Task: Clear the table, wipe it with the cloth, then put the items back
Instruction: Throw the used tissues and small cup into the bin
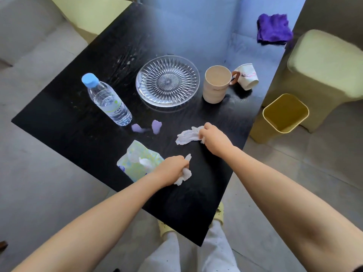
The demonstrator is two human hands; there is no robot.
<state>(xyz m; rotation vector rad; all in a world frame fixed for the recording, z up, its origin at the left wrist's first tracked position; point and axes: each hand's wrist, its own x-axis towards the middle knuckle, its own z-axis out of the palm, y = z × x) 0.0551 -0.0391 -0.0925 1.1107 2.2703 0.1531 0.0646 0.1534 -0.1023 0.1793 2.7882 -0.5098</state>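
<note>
On the black table (84,122) my left hand (172,169) is closed around a crumpled white tissue (185,174) near the front edge. My right hand (214,137) grips a second crumpled tissue (187,136) lying flat on the table. Further back stand a water bottle (107,100) with a blue cap, a clear glass plate (168,80) and a beige mug (216,84). A paper cup (247,76) lies tipped on its side behind the mug. The purple cloth (274,29) rests at the far right corner.
A tissue pack (137,160) lies just left of my left hand. Two lilac scraps (146,127) sit in front of the bottle. A yellow bin (282,118) stands on the floor right of the table, beside a pale green stool (326,71).
</note>
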